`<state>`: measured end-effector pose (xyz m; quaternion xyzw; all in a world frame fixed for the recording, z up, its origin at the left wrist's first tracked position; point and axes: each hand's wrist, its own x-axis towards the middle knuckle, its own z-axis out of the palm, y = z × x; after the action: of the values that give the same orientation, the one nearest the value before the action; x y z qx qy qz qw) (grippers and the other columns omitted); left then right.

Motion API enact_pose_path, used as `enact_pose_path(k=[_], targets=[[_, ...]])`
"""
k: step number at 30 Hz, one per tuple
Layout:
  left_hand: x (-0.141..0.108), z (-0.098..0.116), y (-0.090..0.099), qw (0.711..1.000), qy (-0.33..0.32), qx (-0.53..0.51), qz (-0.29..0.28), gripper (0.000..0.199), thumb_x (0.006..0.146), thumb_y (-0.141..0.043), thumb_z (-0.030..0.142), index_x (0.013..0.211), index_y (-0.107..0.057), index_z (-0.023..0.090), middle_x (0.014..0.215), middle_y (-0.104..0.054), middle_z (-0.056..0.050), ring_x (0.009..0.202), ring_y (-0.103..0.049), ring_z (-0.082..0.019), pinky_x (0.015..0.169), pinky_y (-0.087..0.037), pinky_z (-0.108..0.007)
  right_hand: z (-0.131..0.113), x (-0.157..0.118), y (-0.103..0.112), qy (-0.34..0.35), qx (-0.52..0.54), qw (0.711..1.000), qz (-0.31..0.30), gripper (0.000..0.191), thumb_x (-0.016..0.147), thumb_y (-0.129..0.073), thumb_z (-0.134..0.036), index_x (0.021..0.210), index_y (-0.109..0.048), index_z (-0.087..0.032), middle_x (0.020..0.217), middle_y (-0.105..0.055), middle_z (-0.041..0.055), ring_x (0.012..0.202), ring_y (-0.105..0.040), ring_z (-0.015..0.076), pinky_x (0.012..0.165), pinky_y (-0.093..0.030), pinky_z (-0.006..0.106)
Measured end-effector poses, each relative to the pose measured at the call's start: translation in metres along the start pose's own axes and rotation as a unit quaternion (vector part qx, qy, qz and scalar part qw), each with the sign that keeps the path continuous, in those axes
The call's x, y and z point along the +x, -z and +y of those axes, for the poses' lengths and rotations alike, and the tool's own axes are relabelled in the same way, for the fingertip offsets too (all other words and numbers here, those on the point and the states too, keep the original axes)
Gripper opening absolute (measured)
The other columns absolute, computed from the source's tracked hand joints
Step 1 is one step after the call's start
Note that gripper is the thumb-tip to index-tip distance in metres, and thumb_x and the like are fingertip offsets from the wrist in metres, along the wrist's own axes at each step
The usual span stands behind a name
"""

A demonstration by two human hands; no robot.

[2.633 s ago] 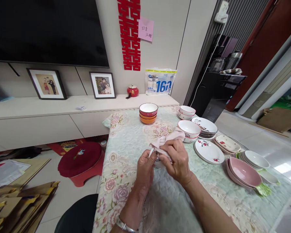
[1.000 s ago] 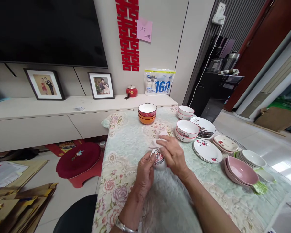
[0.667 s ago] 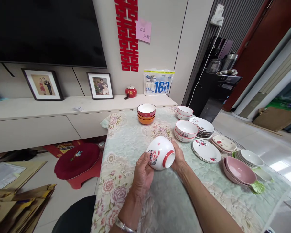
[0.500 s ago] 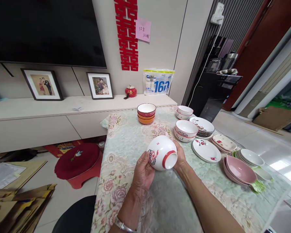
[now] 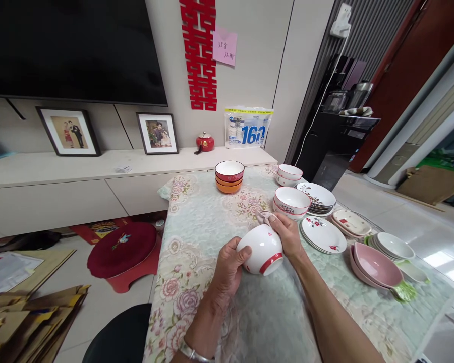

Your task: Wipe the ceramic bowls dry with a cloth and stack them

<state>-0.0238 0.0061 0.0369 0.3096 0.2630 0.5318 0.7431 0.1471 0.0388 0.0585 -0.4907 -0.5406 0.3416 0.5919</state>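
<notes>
A white bowl (image 5: 260,248) with a red foot ring is tilted on its side above the table, its base turned toward me and to the right. My left hand (image 5: 230,262) grips its left side, thumb on the outer wall. At the upper right rim, my right hand (image 5: 286,233) pinches a pale cloth (image 5: 265,217) against the bowl. Most of the cloth is hidden behind the hand and bowl. Just beyond my right hand stand two stacked white bowls (image 5: 292,200) with red rims.
A flowered cloth covers the table (image 5: 191,252). Red and orange bowls (image 5: 229,177) are stacked at the back. Along the right lie flower-patterned plates (image 5: 323,235), dark-edged plates (image 5: 316,195), rectangular dishes (image 5: 351,223), pink bowls (image 5: 376,267) and small pale bowls (image 5: 395,245). A red stool (image 5: 123,247) stands left.
The bowl has turned and dropped slightly to the right, hiding its printed figure. My right hand has come up over the rim, bringing the cloth into view.
</notes>
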Motion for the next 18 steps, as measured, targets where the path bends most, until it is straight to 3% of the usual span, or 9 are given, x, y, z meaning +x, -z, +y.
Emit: enact_pose_path(k=[3,6,8,10,12,14,16,18], targets=[[0.002,-0.002,-0.001,0.999,-0.029,-0.029,0.002,0.028,0.067,-0.079,0.033,0.078,-0.063,0.013,0.068,-0.061,0.000,0.058,-0.050,-0.010,0.056,-0.036,-0.023,-0.018,-0.008,-0.008,0.137,-0.127,0.981,-0.049,0.025,0.091,-0.054,-0.036,0.099,-0.073,-0.022,0.105,-0.072,0.0070,0.100,-0.063,0.0248,0.091,-0.046,0.039],[0.005,-0.002,-0.001,0.997,-0.057,-0.050,0.012,0.029,0.068,-0.077,0.030,0.090,-0.066,0.014,0.079,-0.066,-0.003,0.063,-0.054,-0.012,0.058,-0.039,-0.024,-0.037,-0.022,-0.025,0.274,-0.251,0.921,-0.114,0.025,0.093,-0.051,-0.026,0.111,-0.069,-0.024,0.122,-0.067,0.0082,0.117,-0.057,0.0248,0.104,-0.039,0.045],[0.006,-0.002,0.000,0.996,-0.068,-0.050,0.033,0.027,0.065,-0.078,0.027,0.087,-0.067,0.015,0.081,-0.067,-0.003,0.066,-0.056,-0.013,0.059,-0.040,-0.024,-0.045,-0.030,-0.035,0.320,-0.326,0.876,-0.154,0.026,0.093,-0.053,-0.024,0.116,-0.065,-0.025,0.125,-0.066,0.0073,0.121,-0.055,0.0256,0.111,-0.030,0.052],[0.006,-0.002,0.000,0.995,-0.067,-0.049,0.046,0.023,0.063,-0.078,0.025,0.081,-0.067,0.016,0.080,-0.067,-0.003,0.066,-0.056,-0.013,0.060,-0.041,-0.024,-0.049,-0.034,-0.041,0.329,-0.367,0.852,-0.178,0.028,0.092,-0.054,-0.024,0.118,-0.064,-0.026,0.126,-0.065,0.0065,0.122,-0.053,0.0264,0.113,-0.024,0.055],[0.005,-0.002,-0.001,0.996,-0.055,-0.053,0.040,0.024,0.063,-0.079,0.025,0.082,-0.066,0.016,0.076,-0.066,-0.002,0.063,-0.055,-0.013,0.060,-0.041,-0.024,-0.048,-0.031,-0.039,0.316,-0.357,0.862,-0.174,0.028,0.092,-0.054,-0.025,0.118,-0.064,-0.026,0.126,-0.065,0.0067,0.122,-0.053,0.0262,0.111,-0.028,0.053],[0.003,-0.003,-0.003,0.997,-0.040,-0.057,0.022,0.029,0.065,-0.079,0.029,0.088,-0.067,0.015,0.074,-0.065,-0.002,0.062,-0.054,-0.013,0.060,-0.041,-0.025,-0.042,-0.023,-0.030,0.277,-0.301,0.901,-0.144,0.028,0.093,-0.053,-0.029,0.116,-0.066,-0.025,0.125,-0.066,0.0076,0.119,-0.055,0.0260,0.107,-0.035,0.049],[0.001,-0.004,-0.003,0.998,-0.027,-0.053,0.006,0.030,0.067,-0.078,0.031,0.089,-0.066,0.014,0.073,-0.065,-0.002,0.061,-0.055,-0.013,0.060,-0.041,-0.025,-0.032,-0.013,-0.020,0.193,-0.212,0.952,-0.106,0.029,0.092,-0.053,-0.035,0.114,-0.069,-0.024,0.122,-0.067,0.0079,0.116,-0.057,0.0267,0.103,-0.040,0.046],[0.000,-0.004,-0.003,0.999,-0.023,-0.049,0.005,0.026,0.069,-0.077,0.031,0.084,-0.065,0.013,0.071,-0.065,-0.002,0.060,-0.054,-0.012,0.058,-0.040,-0.024,-0.017,-0.004,-0.013,0.057,-0.094,0.991,-0.076,0.032,0.092,-0.051,-0.043,0.108,-0.072,-0.023,0.113,-0.071,0.0069,0.105,-0.063,0.0265,0.093,-0.047,0.042]])
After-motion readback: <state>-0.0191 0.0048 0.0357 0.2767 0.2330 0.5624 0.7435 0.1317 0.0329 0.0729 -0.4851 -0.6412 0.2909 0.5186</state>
